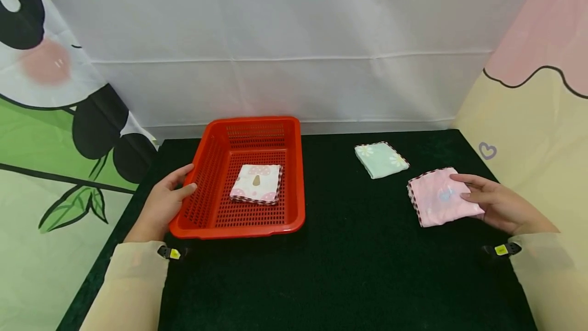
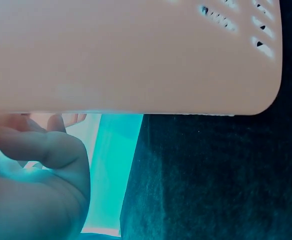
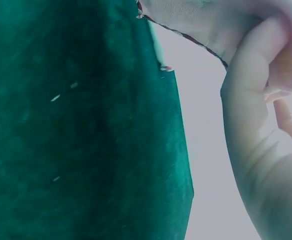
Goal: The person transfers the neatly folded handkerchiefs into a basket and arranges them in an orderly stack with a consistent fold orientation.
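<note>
In the head view, my left hand (image 1: 163,201) grips the left rim of a red plastic basket (image 1: 296,226) with slotted walls and floor. A folded white cloth (image 1: 254,184) with a checked edge and pink spots lies inside it. On the right, my right hand (image 1: 498,203) pinches a folded pink cloth (image 1: 438,198) by its right side, the thumb on top. The right wrist view shows the thumb bent against the cloth (image 3: 196,22); the fingers beneath are partly hidden. Behind the pink cloth, a folded mint-green cloth (image 1: 381,160) with white flowers lies on the table.
The table has a dark green cover (image 1: 340,280). A white fabric wall (image 1: 294,40) stands along its back edge. Printed panels flank it, a cartoon one (image 1: 59,142) at left and a pink and yellow one (image 1: 537,132) at right.
</note>
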Demonstrator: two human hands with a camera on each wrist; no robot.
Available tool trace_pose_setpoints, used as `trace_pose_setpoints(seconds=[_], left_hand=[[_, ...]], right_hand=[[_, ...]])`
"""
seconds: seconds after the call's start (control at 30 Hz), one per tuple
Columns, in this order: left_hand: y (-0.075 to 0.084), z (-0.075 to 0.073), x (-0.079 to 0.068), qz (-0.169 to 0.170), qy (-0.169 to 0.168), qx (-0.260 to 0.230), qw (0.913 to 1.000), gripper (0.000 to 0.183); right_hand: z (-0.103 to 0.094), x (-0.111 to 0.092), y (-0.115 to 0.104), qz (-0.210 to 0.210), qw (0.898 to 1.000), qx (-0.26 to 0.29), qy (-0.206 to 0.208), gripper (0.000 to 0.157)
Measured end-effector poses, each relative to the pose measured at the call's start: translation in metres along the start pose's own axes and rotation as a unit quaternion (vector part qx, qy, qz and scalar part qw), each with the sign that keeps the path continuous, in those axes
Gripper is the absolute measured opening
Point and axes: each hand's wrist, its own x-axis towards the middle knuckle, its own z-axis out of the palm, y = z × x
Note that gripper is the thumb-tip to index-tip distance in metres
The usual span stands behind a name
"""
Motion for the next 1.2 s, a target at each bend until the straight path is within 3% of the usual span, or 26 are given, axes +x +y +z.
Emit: trace_pose_setpoints(seconds=[0.33, 0.53, 0.87, 1.0, 1.2], left_hand=[[-0.003, 0.001, 0.005, -0.003, -0.009, -0.008, 0.9999, 0.063], [-0.002, 0.001, 0.004, -0.005, -0.008, -0.004, 0.9999, 0.063], [-0.003, 0.001, 0.002, 0.010, -0.005, 0.002, 0.9999, 0.063], [-0.003, 0.002, 0.003, 0.014, 0.001, 0.012, 0.9998, 0.063], [-0.004, 0.001, 0.002, 0.013, 0.009, 0.018, 0.9997, 0.064]], right_hand=[[0.020, 0.007, -0.015, -0.010, 1.000, -0.013, 0.016, 0.053], [0.037, 0.024, -0.022, -0.028, 0.999, 0.002, 0.034, 0.051], [0.064, 0.058, -0.026, -0.057, 0.998, 0.023, 0.028, 0.051], [0.075, 0.073, -0.024, -0.066, 0.996, 0.050, 0.022, 0.052], [0.096, 0.096, -0.013, -0.092, 0.986, 0.138, 0.004, 0.052]])
